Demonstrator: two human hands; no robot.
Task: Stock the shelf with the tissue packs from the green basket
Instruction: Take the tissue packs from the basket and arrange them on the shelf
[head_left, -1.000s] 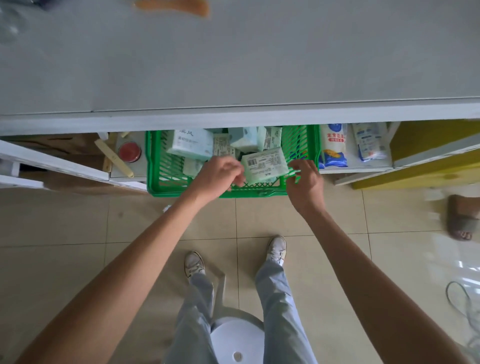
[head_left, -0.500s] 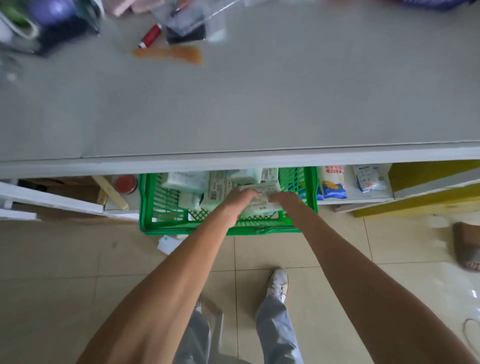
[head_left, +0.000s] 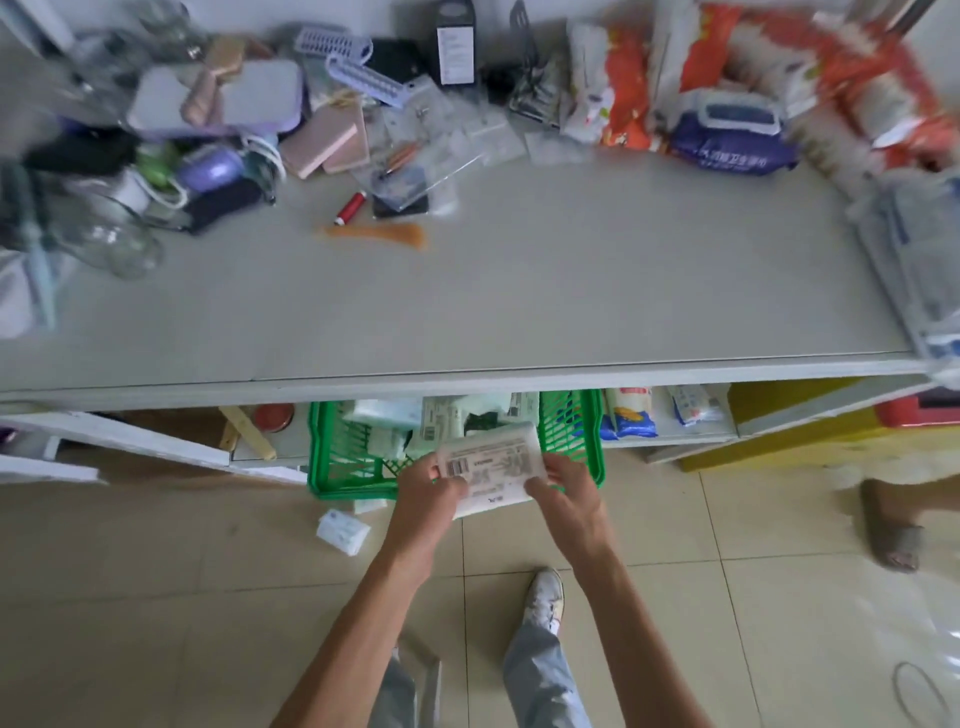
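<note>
A white tissue pack (head_left: 493, 465), barcode side up, is held just over the near rim of the green basket (head_left: 348, 486), its ends gripped by the curled fingers of the left hand (head_left: 428, 496) and the right hand (head_left: 563, 493). It is best raised level, kept clear of the shelf's front edge (head_left: 519, 382), and set flat on the bare grey shelf top (head_left: 571, 291), short of the clutter (head_left: 327, 140) at the back. More packs (head_left: 382, 413) are left in the basket, and one small pack (head_left: 343, 530) lies on the floor (head_left: 156, 571) beside it.
</note>
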